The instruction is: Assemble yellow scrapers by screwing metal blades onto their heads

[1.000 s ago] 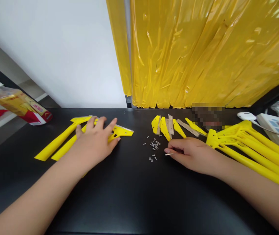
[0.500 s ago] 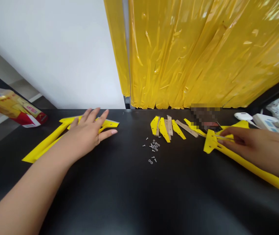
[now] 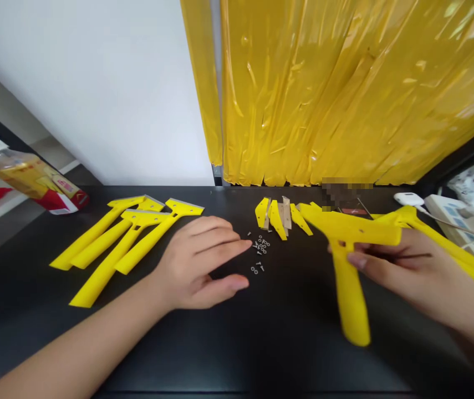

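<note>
Right hand (image 3: 390, 266) pinching a yellow scraper (image 3: 348, 299) by its head, raised above the right side of the desk (image 3: 286, 354); left hand (image 3: 197, 266) spread beside small screws (image 3: 259, 249). Steady grip across the head advised.

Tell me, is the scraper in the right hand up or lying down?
Up: the yellow scraper is held in the right hand, handle hanging above the table.
</note>
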{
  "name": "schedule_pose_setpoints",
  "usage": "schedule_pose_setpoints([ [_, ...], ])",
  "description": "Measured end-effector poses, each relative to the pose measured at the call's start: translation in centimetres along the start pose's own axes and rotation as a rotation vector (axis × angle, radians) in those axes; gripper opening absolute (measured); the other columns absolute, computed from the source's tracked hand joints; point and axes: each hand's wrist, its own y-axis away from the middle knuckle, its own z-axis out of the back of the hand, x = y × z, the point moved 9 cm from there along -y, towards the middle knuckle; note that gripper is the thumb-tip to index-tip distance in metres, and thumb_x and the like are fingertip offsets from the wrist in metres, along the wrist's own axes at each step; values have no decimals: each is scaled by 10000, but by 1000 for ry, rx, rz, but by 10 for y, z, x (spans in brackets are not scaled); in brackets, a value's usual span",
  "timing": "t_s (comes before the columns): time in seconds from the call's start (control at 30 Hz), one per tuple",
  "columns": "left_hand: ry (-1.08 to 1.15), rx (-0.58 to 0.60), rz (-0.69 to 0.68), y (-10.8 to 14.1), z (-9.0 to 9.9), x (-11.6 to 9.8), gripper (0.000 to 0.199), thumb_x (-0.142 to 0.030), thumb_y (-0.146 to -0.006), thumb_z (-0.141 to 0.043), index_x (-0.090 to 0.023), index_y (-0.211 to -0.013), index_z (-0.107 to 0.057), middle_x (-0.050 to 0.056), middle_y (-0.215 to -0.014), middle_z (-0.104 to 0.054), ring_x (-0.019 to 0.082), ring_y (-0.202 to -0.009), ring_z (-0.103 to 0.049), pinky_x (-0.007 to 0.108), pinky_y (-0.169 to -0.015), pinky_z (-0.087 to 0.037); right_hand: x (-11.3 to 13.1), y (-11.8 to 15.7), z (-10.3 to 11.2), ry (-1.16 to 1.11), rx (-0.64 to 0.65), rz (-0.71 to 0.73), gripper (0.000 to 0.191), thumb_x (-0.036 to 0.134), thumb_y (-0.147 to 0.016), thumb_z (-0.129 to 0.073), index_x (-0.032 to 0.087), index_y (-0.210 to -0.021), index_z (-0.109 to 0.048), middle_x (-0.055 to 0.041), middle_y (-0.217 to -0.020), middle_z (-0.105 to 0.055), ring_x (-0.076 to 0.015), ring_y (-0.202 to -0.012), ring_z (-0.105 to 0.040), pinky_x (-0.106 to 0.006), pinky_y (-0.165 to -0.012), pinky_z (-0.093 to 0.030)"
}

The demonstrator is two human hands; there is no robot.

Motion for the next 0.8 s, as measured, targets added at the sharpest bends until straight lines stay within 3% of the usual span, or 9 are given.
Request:
schedule_pose_setpoints([
  [0.07, 271, -67, 309, -1, -12, 11, 345, -363, -1020, -663, -251, -1328, -773, 117, -1099, -807, 278, -1024, -715, 419, -945, -544, 11, -8, -39, -334, 104, -69, 203, 457, -926, -789, 267, -976, -840, -59, -845, -754, -217, -751, -680, -317, -655, -521],
  [0.13, 566, -173, 648, 9, -28, 24, 379, -422, -1098, -531, -284, -1382, -740, 107, -1216, -784, 265, -1117, -699, 391, -969, -536, 17, -18, -80, -579, 227, -159, 278, 486, -896, -818, 209, -895, -822, -43, -776, -688, -133, -622, -548, -269, -572, -425],
  [0.2, 858, -224, 855, 18, -46, 28, 413, -477, -1103, -504, -305, -1413, -717, 96, -1282, -768, 274, -1166, -686, 384, -960, -547, 22, -27, -115, -728, 346, -219, 372, 518, -868, -834, 164, -788, -756, 22, -632, -529, -70, -524, -368, -226, -493, -281],
  [0.3, 1081, -299, 1037, 29, -59, 34, 312, -432, -1067, -605, -236, -1154, -832, 87, -1165, -801, 230, -991, -712, 337, -911, -561, 17, -38, -144, -834, 374, -304, 379, 498, -845, -865, 169, -793, -684, 79, -599, -419, -53, -503, -263, -219, -466, -197],
  [0.4, 1170, -365, 1140, 37, -60, 44, 294, -389, -1056, -626, -182, -1032, -834, 98, -1054, -808, 228, -940, -725, 333, -901, -583, 8, -43, -151, -798, 360, -339, 356, 485, -849, -871, 175, -850, -697, 95, -609, -404, -51, -493, -227, -229, -453, -163],
  [0.53, 1161, -506, 1290, 51, -51, 59, 278, -427, -1014, -679, -176, -984, -796, 93, -936, -799, 228, -827, -750, 340, -810, -632, -6, -48, -130, -603, 273, -338, 412, 576, -943, -745, 165, -928, -755, 77, -621, -407, -63, -512, -239, -246, -461, -133],
  [0.67, 1057, -465, 1424, 64, -50, 67, 374, -540, -982, -672, -184, -909, -761, 85, -814, -775, 194, -603, -691, 290, -580, -604, -17, -58, -109, -521, 165, -335, 441, 605, -944, -718, 167, -947, -766, 73, -610, -386, -83, -546, -265, -254, -489, -162],
  [0.8, 1022, -421, 1469, 70, -55, 69, 447, -609, -966, -634, -185, -896, -756, 76, -752, -758, 133, -460, -569, 234, -460, -511, -22, -57, -114, -425, 182, -305, 383, 539, -994, -657, 180, -917, -763, 62, -620, -401, -100, -566, -300, -261, -507, -206],
])
